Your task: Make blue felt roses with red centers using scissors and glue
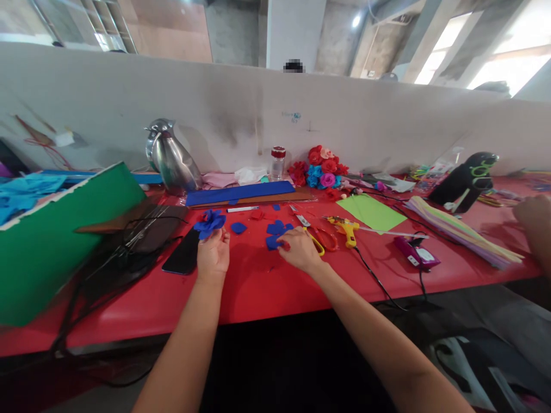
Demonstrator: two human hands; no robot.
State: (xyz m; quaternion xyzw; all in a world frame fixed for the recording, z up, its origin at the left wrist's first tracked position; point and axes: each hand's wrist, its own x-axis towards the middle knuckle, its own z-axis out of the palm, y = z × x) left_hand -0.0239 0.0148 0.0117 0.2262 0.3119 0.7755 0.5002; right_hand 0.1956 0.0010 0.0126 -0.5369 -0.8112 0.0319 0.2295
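Observation:
A blue flower (209,223) with spread petals is held upright in my left hand (214,252), its fingers closed around the base, which they hide. On the red table, the fingertips of my right hand (300,248) pinch at a blue petal (272,242) in a small group of cut petals. Another loose blue petal (238,228) lies between the two hands. Just beyond my right hand are scissors (326,239) with red and yellow handles and a yellow glue gun (349,230). A white pen (242,209) rests farther back.
A black phone (181,252) and a green box (64,246) are at left. Behind stand a steel jug (172,158), a glass jar (278,163) and a flower bunch (322,169). Green paper (371,212) and a purple power socket (416,252) lie right. Another person's arm (536,223) shows far right.

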